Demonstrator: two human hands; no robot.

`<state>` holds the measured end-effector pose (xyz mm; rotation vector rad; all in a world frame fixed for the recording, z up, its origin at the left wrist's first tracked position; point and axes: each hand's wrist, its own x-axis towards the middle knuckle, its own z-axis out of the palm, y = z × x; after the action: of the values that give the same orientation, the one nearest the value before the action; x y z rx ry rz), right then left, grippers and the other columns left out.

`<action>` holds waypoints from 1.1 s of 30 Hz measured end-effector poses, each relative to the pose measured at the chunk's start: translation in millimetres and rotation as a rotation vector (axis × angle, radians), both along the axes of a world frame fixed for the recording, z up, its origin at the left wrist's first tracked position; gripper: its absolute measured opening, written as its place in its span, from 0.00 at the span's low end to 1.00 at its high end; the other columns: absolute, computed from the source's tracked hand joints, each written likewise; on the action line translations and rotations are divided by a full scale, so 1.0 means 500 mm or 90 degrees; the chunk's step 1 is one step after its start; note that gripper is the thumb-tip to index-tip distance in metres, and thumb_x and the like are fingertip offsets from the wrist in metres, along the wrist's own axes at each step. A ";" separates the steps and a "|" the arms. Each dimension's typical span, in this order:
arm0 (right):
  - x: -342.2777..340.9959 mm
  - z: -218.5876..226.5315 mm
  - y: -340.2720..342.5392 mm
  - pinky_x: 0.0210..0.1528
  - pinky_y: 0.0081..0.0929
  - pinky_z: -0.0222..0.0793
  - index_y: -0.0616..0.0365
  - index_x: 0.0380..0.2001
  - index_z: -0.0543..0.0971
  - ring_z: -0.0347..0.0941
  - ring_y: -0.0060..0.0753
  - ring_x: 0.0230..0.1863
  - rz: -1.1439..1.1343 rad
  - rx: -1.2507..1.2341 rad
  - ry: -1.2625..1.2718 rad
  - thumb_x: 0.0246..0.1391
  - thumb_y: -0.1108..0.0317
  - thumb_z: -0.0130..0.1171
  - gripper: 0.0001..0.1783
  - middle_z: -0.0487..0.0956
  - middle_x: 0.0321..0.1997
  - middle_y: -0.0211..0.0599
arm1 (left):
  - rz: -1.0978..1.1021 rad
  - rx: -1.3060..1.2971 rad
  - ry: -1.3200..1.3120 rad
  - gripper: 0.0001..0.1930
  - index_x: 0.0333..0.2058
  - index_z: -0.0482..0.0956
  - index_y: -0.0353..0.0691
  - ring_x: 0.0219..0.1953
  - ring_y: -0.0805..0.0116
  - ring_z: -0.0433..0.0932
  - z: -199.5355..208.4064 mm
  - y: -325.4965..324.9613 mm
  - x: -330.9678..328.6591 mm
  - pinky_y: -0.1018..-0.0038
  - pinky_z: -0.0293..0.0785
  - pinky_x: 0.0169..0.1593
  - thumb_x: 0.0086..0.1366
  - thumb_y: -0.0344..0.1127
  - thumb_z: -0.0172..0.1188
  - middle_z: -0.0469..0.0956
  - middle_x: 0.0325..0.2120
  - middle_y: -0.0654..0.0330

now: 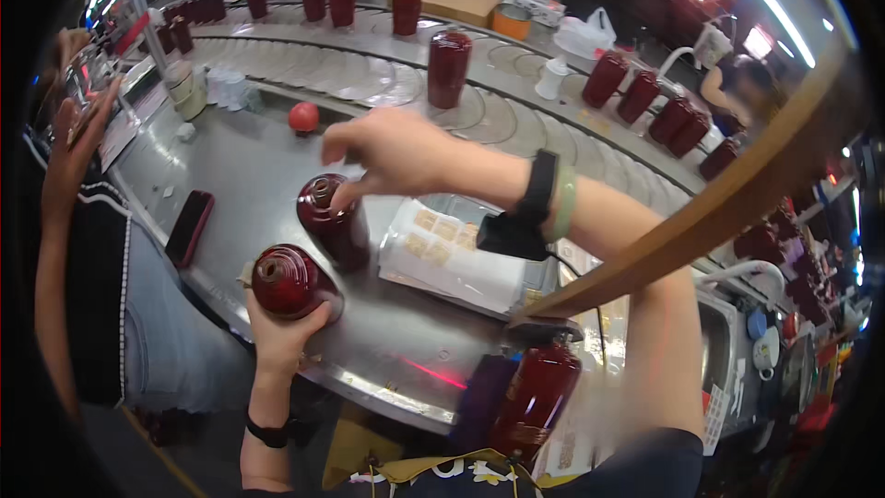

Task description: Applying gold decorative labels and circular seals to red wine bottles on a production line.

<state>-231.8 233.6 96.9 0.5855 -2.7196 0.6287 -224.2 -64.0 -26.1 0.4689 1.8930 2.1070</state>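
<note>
A glossy dark red bottle (293,286) with an uncapped neck tilts in my left hand (281,337), whose fingers wrap round its lower side. Just beyond it, on the metal table, stands a second dark red bottle (336,231), also with an open mouth. Over that bottle reaches my right hand (392,152), slightly blurred, fingers curved and apart from the thumb. The thumb overlaps the bottle's shoulder; whether it touches cannot be told. Nothing shows between the fingers. To the right lies a white sheet (461,267) with gold-coloured labels.
A conveyor (516,120) carrying dark red bottles curves behind the table (230,157). A red ball (303,116) and a phone (190,229) lie on the tabletop. A wooden bar (701,212) crosses at right, above another red bottle (539,397). Another person's arm (64,184) is at left.
</note>
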 end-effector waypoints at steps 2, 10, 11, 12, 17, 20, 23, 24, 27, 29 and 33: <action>-0.008 0.012 0.067 0.43 0.39 0.78 0.54 0.42 0.83 0.84 0.46 0.41 -0.126 0.025 0.074 0.51 0.49 0.76 0.24 0.87 0.42 0.39 | 0.006 -0.014 0.041 0.45 0.63 0.62 0.37 0.52 0.64 0.81 -0.002 -0.004 0.003 0.67 0.83 0.56 0.48 0.19 0.77 0.75 0.53 0.55; -0.033 -0.050 0.357 0.56 0.50 0.77 0.49 0.72 0.61 0.79 0.60 0.57 -0.643 0.165 -0.055 0.51 0.49 0.74 0.50 0.73 0.65 0.52 | -0.015 -0.009 -0.015 0.45 0.62 0.66 0.39 0.54 0.65 0.80 -0.014 -0.007 0.007 0.65 0.81 0.58 0.45 0.21 0.78 0.76 0.53 0.58; -0.035 -0.055 0.382 0.57 0.50 0.77 0.49 0.76 0.55 0.78 0.60 0.59 -0.659 0.162 -0.068 0.51 0.52 0.75 0.55 0.74 0.65 0.53 | 0.007 -0.034 -0.012 0.45 0.62 0.66 0.39 0.54 0.65 0.80 -0.014 -0.007 0.008 0.65 0.81 0.58 0.45 0.21 0.78 0.76 0.53 0.58; -0.035 -0.064 0.402 0.57 0.50 0.77 0.49 0.76 0.55 0.78 0.60 0.59 -0.657 0.160 -0.063 0.51 0.52 0.75 0.55 0.74 0.65 0.53 | 0.014 -0.042 0.014 0.45 0.62 0.66 0.38 0.54 0.65 0.80 -0.015 -0.006 0.009 0.65 0.81 0.58 0.45 0.21 0.79 0.76 0.52 0.58; -0.009 -0.097 0.450 0.54 0.49 0.77 0.53 0.67 0.64 0.78 0.60 0.57 -0.604 0.139 0.072 0.49 0.58 0.76 0.45 0.78 0.60 0.54 | -0.001 -0.045 0.052 0.44 0.62 0.66 0.37 0.53 0.66 0.80 -0.018 -0.003 0.003 0.67 0.81 0.56 0.45 0.22 0.79 0.76 0.52 0.58; 0.025 -0.082 0.460 0.51 0.49 0.78 0.54 0.60 0.70 0.80 0.58 0.54 -0.631 0.167 0.041 0.44 0.57 0.79 0.42 0.81 0.56 0.51 | -0.015 -0.011 0.012 0.43 0.61 0.66 0.37 0.53 0.66 0.80 -0.019 -0.007 0.006 0.69 0.82 0.54 0.46 0.23 0.79 0.76 0.52 0.58; 0.046 -0.038 0.466 0.49 0.48 0.78 0.54 0.55 0.73 0.81 0.55 0.52 -0.694 0.205 -0.058 0.38 0.56 0.82 0.41 0.82 0.53 0.48 | 0.000 -0.051 0.023 0.43 0.61 0.66 0.37 0.53 0.66 0.80 -0.020 -0.010 0.006 0.68 0.82 0.55 0.46 0.24 0.79 0.76 0.51 0.58; 0.053 -0.024 0.464 0.48 0.49 0.78 0.55 0.53 0.74 0.82 0.54 0.51 -0.748 0.240 -0.114 0.34 0.56 0.83 0.42 0.83 0.53 0.46 | -0.003 -0.051 0.019 0.43 0.61 0.66 0.37 0.53 0.66 0.80 -0.021 -0.011 0.006 0.68 0.82 0.55 0.46 0.24 0.79 0.76 0.51 0.58; 0.064 -0.011 0.423 0.47 0.47 0.78 0.53 0.52 0.75 0.82 0.53 0.50 -0.709 0.261 -0.081 0.34 0.58 0.83 0.40 0.85 0.46 0.44 | -0.031 -0.028 0.112 0.43 0.59 0.63 0.39 0.49 0.67 0.80 -0.025 -0.009 -0.006 0.69 0.83 0.52 0.46 0.23 0.79 0.75 0.51 0.57; 0.074 -0.024 0.371 0.47 0.47 0.77 0.52 0.51 0.75 0.82 0.52 0.50 -0.599 0.246 0.007 0.35 0.60 0.82 0.38 0.86 0.44 0.43 | -0.041 -0.030 0.128 0.43 0.59 0.63 0.39 0.48 0.67 0.81 -0.027 -0.010 -0.011 0.68 0.82 0.53 0.46 0.24 0.79 0.76 0.51 0.58; 0.072 -0.025 0.261 0.47 0.43 0.78 0.53 0.48 0.76 0.83 0.49 0.49 -0.503 0.122 0.031 0.39 0.60 0.82 0.33 0.86 0.46 0.40 | -0.044 -0.045 0.091 0.43 0.59 0.64 0.38 0.49 0.67 0.81 -0.026 -0.010 -0.006 0.68 0.81 0.54 0.45 0.25 0.80 0.76 0.51 0.58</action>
<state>-195.8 364.2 84.2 -0.4354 -2.6591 0.1433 -227.1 -68.8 -39.2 0.6760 1.9902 2.0046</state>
